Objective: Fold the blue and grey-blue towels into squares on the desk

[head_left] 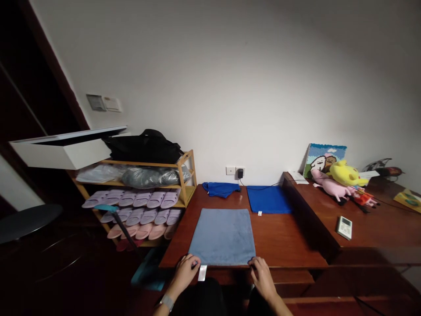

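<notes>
A square grey-blue cloth [223, 235] lies flat on the reddish-brown table [279, 245], and its white label [202, 273] hangs over the front edge. At the near left corner of this cloth, my left hand [188, 268] is closed with the fingertips pinching it. My right hand [261, 273] grips the near right corner, its fingers bent down around the edge. Behind the cloth, a crumpled blue cloth [222, 189] rests by the wall. A bright blue cloth [268, 199], spread flat with a small white tag, sits to its right.
On the left stands a wooden rack [186, 166] with rows of slippers [141, 199], a black bag [144, 147] and a white box [75, 153]. A higher desk [302, 193] at right carries plush toys [345, 175] and a white device [344, 228]. A charger [240, 174] is plugged into the wall.
</notes>
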`<action>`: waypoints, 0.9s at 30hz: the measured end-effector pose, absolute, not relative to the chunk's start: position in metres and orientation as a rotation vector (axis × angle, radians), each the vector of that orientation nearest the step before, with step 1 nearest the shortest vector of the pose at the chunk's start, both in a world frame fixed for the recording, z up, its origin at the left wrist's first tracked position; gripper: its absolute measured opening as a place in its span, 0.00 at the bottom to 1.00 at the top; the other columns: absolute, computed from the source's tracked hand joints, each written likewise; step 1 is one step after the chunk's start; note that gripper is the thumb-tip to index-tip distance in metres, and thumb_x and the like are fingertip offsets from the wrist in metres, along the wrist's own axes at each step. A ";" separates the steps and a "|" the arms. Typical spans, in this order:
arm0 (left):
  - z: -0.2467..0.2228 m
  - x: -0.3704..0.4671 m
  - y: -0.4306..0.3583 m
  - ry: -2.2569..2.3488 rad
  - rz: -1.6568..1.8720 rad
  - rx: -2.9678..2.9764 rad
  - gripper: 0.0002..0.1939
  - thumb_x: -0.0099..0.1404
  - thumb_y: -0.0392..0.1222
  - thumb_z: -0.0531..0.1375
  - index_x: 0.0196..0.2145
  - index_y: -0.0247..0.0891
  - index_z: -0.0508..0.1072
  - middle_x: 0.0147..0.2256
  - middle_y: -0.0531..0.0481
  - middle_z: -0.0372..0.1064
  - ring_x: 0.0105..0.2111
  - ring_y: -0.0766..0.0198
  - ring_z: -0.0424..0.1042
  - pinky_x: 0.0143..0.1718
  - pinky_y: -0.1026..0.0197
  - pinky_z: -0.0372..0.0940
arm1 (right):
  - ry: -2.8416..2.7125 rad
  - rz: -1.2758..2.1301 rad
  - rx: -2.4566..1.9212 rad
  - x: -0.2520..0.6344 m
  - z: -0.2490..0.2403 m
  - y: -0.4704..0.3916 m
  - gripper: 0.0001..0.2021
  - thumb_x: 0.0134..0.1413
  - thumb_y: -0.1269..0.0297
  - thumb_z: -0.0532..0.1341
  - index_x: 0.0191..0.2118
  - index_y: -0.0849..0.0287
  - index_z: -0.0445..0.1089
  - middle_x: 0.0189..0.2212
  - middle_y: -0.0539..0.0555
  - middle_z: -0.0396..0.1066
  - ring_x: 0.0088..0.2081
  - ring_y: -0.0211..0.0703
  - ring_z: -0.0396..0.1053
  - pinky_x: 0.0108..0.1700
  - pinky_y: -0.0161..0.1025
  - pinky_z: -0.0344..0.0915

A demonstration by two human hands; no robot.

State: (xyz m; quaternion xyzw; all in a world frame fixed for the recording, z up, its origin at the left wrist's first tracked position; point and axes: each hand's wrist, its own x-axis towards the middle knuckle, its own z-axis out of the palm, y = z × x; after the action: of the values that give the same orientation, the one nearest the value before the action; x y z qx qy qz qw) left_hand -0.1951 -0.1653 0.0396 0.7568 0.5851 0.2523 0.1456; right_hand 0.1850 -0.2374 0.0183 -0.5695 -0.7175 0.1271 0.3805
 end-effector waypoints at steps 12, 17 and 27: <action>0.031 -0.189 -0.174 1.716 0.883 2.161 0.09 0.66 0.44 0.58 0.31 0.46 0.78 0.35 0.50 0.77 0.39 0.56 0.74 0.43 0.56 0.66 | -1.725 0.184 -1.766 0.165 -0.005 -0.178 0.26 0.69 0.54 0.49 0.65 0.58 0.67 0.64 0.60 0.67 0.66 0.56 0.62 0.67 0.53 0.58; 0.038 -0.194 -0.173 1.665 0.866 2.212 0.10 0.66 0.44 0.58 0.30 0.45 0.78 0.33 0.50 0.76 0.38 0.54 0.75 0.42 0.55 0.67 | -1.797 0.168 -1.831 0.157 -0.026 -0.176 0.30 0.69 0.53 0.48 0.70 0.59 0.60 0.71 0.58 0.55 0.72 0.57 0.51 0.71 0.58 0.51; 0.060 -0.035 -0.168 1.316 0.704 2.586 0.19 0.72 0.37 0.50 0.52 0.46 0.77 0.50 0.46 0.76 0.52 0.55 0.73 0.56 0.50 0.67 | -1.926 0.213 -2.002 0.154 -0.002 -0.182 0.31 0.70 0.57 0.43 0.73 0.64 0.51 0.74 0.56 0.43 0.74 0.52 0.42 0.74 0.52 0.42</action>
State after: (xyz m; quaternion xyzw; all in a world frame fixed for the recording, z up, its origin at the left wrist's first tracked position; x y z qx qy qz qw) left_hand -0.0345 -0.1680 0.0603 0.8635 0.4394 0.2351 0.0777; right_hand 0.1539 -0.1821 -0.0023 -0.7072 -0.6804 0.0751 0.1768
